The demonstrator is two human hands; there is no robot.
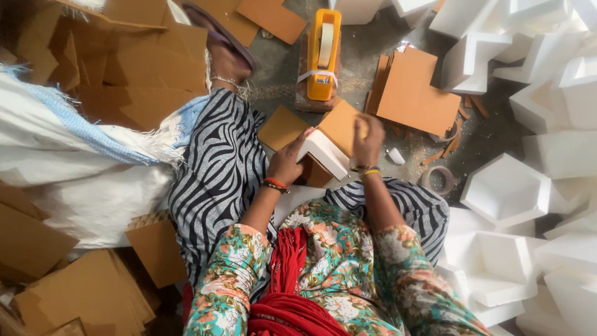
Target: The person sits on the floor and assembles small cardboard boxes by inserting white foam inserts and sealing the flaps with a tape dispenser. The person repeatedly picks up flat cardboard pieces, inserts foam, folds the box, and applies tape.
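I sit on the floor with a white foam piece (324, 152) wrapped in a brown cardboard sheet (339, 123) held in front of me. My left hand (287, 163) grips the foam piece at its left end from below. My right hand (368, 138) presses the cardboard down on the right side, fingers curled on it. Just beyond, an orange tape dispenser (323, 53) with a roll of tape stands on a brown block.
White foam corner pieces (505, 190) are heaped along the right. A stack of cardboard squares (413, 93) lies beyond my right hand, more cardboard (93, 292) at the left and lower left. A white woven sack (74, 155) lies left. A tape ring (437, 180) lies on the floor.
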